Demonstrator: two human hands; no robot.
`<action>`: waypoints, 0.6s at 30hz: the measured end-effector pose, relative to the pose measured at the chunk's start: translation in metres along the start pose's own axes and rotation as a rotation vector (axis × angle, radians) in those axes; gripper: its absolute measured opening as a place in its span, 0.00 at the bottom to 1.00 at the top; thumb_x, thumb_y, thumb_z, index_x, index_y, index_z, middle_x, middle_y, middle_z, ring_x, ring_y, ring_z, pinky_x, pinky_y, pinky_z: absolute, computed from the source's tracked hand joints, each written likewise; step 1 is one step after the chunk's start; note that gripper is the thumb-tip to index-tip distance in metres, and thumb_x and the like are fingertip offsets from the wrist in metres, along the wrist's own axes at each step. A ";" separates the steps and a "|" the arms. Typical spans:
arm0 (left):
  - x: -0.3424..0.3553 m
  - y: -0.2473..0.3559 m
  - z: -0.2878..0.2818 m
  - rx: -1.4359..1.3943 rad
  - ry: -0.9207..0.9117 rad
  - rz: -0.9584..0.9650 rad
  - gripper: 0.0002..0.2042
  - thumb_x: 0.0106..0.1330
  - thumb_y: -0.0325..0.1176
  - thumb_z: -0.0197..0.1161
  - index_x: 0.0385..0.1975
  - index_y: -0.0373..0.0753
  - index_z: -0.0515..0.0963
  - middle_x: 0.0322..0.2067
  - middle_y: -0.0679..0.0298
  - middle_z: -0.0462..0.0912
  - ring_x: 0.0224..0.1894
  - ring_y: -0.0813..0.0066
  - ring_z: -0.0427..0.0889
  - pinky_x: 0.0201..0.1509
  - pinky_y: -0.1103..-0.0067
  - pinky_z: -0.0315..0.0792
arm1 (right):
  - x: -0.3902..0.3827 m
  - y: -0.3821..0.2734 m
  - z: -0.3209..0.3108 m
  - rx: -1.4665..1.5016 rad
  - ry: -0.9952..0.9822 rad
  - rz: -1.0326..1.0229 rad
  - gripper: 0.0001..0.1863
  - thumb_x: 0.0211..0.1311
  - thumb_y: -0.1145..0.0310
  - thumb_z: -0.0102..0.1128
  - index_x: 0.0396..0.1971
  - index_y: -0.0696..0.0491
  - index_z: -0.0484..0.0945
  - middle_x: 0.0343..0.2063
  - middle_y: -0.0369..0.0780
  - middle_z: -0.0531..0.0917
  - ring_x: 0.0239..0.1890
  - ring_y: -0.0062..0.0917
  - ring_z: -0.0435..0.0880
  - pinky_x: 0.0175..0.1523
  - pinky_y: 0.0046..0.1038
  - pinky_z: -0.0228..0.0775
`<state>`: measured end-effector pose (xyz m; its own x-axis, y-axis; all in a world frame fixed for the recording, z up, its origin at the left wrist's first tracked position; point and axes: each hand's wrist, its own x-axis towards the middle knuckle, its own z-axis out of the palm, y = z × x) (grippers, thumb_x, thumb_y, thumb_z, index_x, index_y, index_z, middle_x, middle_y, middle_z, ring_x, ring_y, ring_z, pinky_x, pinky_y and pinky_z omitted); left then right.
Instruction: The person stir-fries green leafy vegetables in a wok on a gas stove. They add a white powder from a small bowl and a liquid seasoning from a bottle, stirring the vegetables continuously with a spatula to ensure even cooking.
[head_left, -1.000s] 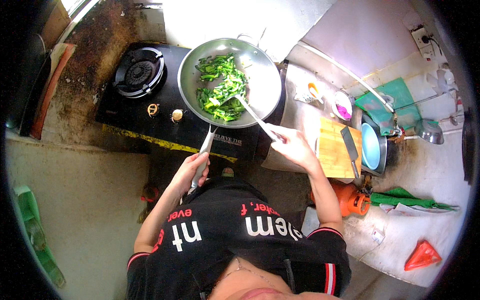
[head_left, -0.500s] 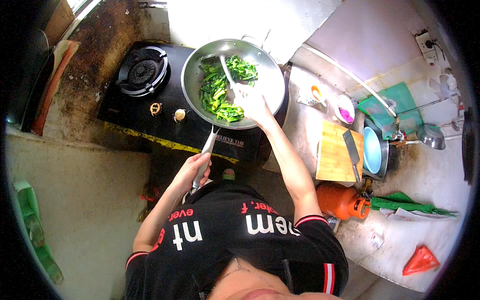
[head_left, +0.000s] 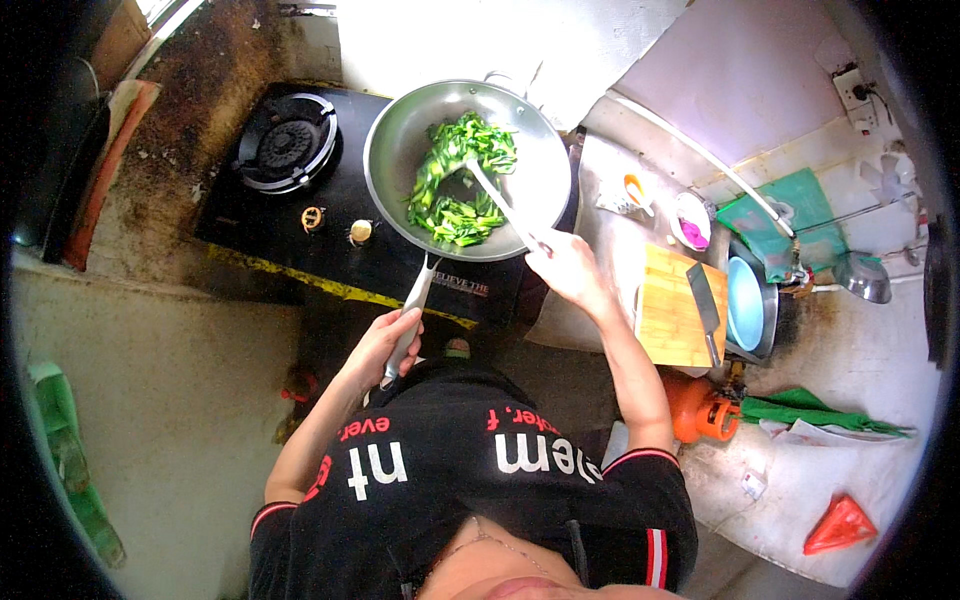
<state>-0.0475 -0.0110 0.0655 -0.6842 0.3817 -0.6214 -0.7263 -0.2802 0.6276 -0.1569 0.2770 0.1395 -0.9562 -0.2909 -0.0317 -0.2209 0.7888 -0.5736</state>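
A large steel wok (head_left: 393,130) stands on the right side of the black gas stove. Chopped leafy greens (head_left: 460,222) lie in it, curved in an arc with part of the pan bottom bare. My left hand (head_left: 385,342) is wrapped round the wok's long grey handle (head_left: 419,290). Near the wok's right rim, my right hand (head_left: 572,272) grips a spatula (head_left: 498,201) by its handle end. The spatula slants up and left into the greens, which hide its tip.
An unused burner (head_left: 287,143) is at the stove's left, with knobs (head_left: 359,232) in front. On the right counter are a cutting board (head_left: 665,300) with a cleaver (head_left: 704,300), a blue basin (head_left: 744,303) and a white bowl (head_left: 689,215). An orange gas cylinder (head_left: 700,412) stands below.
My right hand has drawn back from over the wok toward its lower right rim, with the spatula. The greens have shifted right and bunched into an arc. My left hand stays on the handle.
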 end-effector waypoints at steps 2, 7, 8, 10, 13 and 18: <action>0.001 0.002 0.000 0.007 0.002 0.010 0.16 0.71 0.47 0.52 0.31 0.40 0.68 0.14 0.69 0.70 0.09 0.81 0.66 0.11 0.84 0.61 | 0.018 -0.011 0.006 0.007 0.085 -0.008 0.21 0.53 0.66 0.58 0.49 0.54 0.77 0.23 0.48 0.80 0.25 0.37 0.80 0.34 0.35 0.71; -0.001 0.003 0.002 -0.004 0.010 0.007 0.16 0.72 0.47 0.52 0.31 0.40 0.69 0.14 0.68 0.70 0.09 0.81 0.66 0.11 0.83 0.61 | 0.065 -0.022 0.029 -0.105 0.159 -0.007 0.14 0.55 0.68 0.56 0.41 0.57 0.78 0.24 0.50 0.81 0.28 0.41 0.83 0.35 0.39 0.74; 0.000 0.003 0.003 -0.001 0.007 0.003 0.16 0.71 0.47 0.52 0.30 0.40 0.69 0.14 0.68 0.70 0.09 0.81 0.67 0.11 0.83 0.61 | 0.074 -0.013 0.041 -0.135 0.150 0.031 0.13 0.56 0.68 0.55 0.40 0.57 0.78 0.24 0.51 0.81 0.28 0.42 0.83 0.35 0.39 0.75; 0.000 0.003 0.002 -0.007 0.013 0.002 0.16 0.71 0.47 0.52 0.30 0.40 0.69 0.14 0.68 0.70 0.09 0.81 0.67 0.11 0.83 0.61 | 0.071 -0.008 0.055 -0.142 0.187 0.024 0.15 0.55 0.69 0.57 0.42 0.56 0.79 0.27 0.53 0.81 0.30 0.41 0.84 0.35 0.37 0.76; -0.001 0.004 0.003 0.002 0.010 0.001 0.16 0.71 0.47 0.52 0.30 0.40 0.69 0.14 0.68 0.70 0.09 0.80 0.67 0.11 0.83 0.61 | 0.027 0.004 0.039 0.085 0.154 -0.006 0.20 0.56 0.69 0.57 0.50 0.57 0.77 0.30 0.46 0.83 0.30 0.34 0.83 0.37 0.33 0.75; -0.003 0.002 0.003 -0.007 0.018 0.003 0.16 0.71 0.47 0.53 0.30 0.40 0.69 0.14 0.68 0.70 0.09 0.80 0.66 0.11 0.82 0.61 | -0.055 0.002 -0.049 0.461 -0.208 0.188 0.28 0.50 0.74 0.61 0.56 0.56 0.74 0.32 0.34 0.83 0.30 0.16 0.75 0.35 0.23 0.69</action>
<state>-0.0464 -0.0104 0.0701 -0.6876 0.3646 -0.6279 -0.7245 -0.2879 0.6262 -0.1142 0.3213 0.1804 -0.9027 -0.3056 -0.3028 0.1021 0.5316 -0.8408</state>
